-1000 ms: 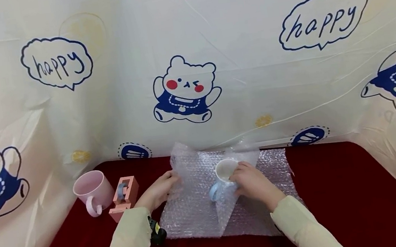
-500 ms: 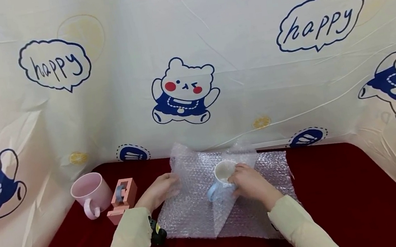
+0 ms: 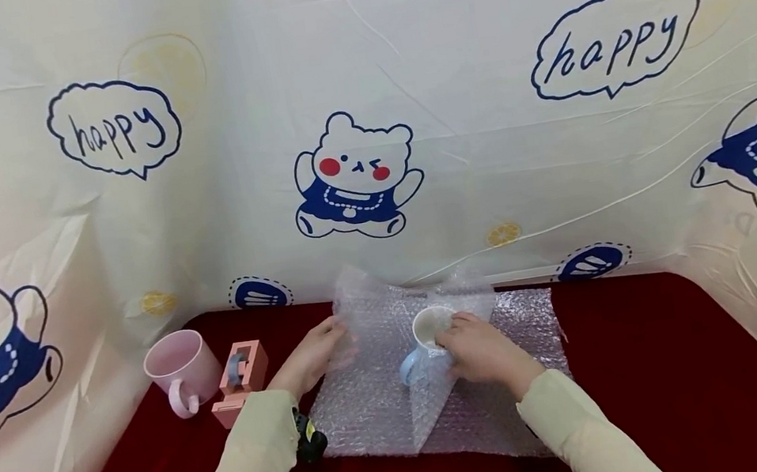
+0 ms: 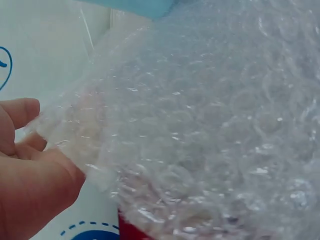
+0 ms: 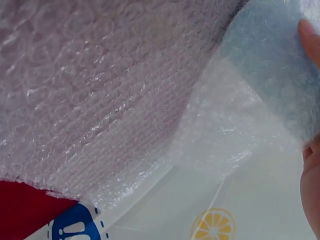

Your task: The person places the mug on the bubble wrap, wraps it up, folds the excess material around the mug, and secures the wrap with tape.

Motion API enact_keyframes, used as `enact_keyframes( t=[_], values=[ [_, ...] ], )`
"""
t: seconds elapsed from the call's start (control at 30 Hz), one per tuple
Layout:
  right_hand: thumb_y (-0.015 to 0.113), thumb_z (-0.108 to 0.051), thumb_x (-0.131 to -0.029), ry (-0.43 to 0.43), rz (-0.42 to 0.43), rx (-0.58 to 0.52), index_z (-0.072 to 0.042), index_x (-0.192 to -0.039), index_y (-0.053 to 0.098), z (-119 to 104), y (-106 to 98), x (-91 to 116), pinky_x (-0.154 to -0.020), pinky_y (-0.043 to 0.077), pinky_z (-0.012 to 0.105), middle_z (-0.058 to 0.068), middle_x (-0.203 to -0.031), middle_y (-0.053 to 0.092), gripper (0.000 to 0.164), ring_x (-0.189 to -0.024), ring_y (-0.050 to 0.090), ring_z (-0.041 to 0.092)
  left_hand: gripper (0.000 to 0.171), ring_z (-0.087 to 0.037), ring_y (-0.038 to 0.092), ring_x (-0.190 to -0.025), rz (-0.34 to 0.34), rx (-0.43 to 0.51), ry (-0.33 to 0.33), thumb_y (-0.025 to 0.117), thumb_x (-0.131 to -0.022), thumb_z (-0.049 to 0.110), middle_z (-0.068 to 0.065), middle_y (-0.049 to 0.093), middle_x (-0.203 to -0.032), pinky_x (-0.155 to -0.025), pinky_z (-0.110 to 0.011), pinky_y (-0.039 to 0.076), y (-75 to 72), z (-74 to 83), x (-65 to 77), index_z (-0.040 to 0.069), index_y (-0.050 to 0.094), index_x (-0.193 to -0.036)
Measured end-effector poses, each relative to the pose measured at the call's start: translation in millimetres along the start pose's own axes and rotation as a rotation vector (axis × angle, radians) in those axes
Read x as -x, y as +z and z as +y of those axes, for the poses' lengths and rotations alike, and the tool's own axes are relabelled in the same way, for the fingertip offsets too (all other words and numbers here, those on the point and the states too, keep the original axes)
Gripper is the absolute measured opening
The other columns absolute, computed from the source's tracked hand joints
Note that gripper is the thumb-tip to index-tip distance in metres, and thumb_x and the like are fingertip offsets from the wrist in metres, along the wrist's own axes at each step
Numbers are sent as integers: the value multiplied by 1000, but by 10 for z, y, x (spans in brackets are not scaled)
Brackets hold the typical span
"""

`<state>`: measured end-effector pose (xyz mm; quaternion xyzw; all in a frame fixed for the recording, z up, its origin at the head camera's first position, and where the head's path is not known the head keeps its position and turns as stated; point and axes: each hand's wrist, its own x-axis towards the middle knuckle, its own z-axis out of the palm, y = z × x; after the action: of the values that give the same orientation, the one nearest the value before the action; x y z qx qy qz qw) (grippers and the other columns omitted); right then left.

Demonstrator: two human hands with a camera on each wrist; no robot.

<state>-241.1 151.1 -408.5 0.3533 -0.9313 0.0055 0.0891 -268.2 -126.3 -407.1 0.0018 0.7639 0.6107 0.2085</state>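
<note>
In the head view a light blue mug, white inside, stands upright on a sheet of bubble wrap. A flap of the wrap lies over the mug's front right side. My right hand holds the mug at its right rim, pressing the flap against it; some fingers are hidden. At the sheet's left edge, my left hand pinches the raised bubble wrap. The left wrist view shows the wrap's edge between that hand's thumb and fingers.
A pink mug and a pink tape dispenser stand on the left of the dark red cloth. Behind them rises a white printed curtain, close to the far edge of the sheet.
My left hand has moved slightly up and inward, lifting the left edge of the bubble wrap a little. My right hand stays on the blue mug.
</note>
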Motion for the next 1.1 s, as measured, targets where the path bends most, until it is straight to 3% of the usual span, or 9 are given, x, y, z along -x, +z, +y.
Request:
enact_keyframes(
  t=[0.1, 0.23, 0.43, 0.73, 0.9, 1.0, 1.1],
  values=[
    [82, -30, -68, 3, -11, 5, -13, -85, 56, 2, -3, 19, -106, 39, 40, -2, -75, 63, 36, -92, 63, 24, 49, -39, 45, -132, -2, -8, -2, 30, -105, 18, -23, 25, -155, -106, -47, 43, 32, 56, 3, 13, 19, -153],
    [81, -32, -71, -14, 12, 51, -12, -88, 58, -10, 7, 33, -103, 40, 38, 1, -87, 66, 34, -96, 61, 23, 49, -41, 40, -135, 16, -47, 8, 32, -103, 14, -23, 20, -156, -108, -52, 39, 88, 107, 15, 13, 24, -151],
    [82, -31, -69, -8, 101, 62, -10, -92, 63, -30, 49, 69, -101, 41, 40, 5, -101, 61, 36, -103, 53, 25, 41, -42, 36, -136, 132, -149, 72, 44, -99, 14, -24, 36, -149, -109, -57, 34, 213, 169, 35, 3, 45, -138],
    [87, -24, -62, 35, 236, -17, -10, -94, 61, -51, 148, 110, -104, 39, 43, 9, -109, 58, 44, -109, 52, 28, 32, -39, 54, -122, 261, -166, 190, 53, -97, 17, -26, 52, -135, -102, -49, 44, 398, 286, 76, -8, 55, -116],
    [89, -22, -57, 139, 294, -95, -2, -114, 53, -71, 168, 148, -106, 38, 52, 24, -127, 51, 71, -120, 49, 40, 27, -36, 60, -112, 271, -218, 187, 53, -97, 19, -24, 59, -127, -93, -47, 49, 489, 324, 81, -4, 58, -110],
    [90, -24, -57, 253, 276, -163, 8, -132, 41, -80, 165, 171, -107, 37, 55, 32, -137, 43, 95, -126, 44, 46, 21, -29, 61, -98, 252, -224, 205, 52, -96, 17, -21, 62, -114, -81, -38, 51, 545, 352, 73, -3, 56, -104],
    [90, -25, -59, 341, 236, -244, 16, -138, 30, -81, 166, 186, -108, 35, 55, 36, -142, 37, 107, -130, 40, 49, 17, -22, 54, -87, 234, -260, 230, 51, -96, 15, -17, 59, -103, -71, -30, 45, 603, 381, 73, -1, 54, -101]
  ],
)
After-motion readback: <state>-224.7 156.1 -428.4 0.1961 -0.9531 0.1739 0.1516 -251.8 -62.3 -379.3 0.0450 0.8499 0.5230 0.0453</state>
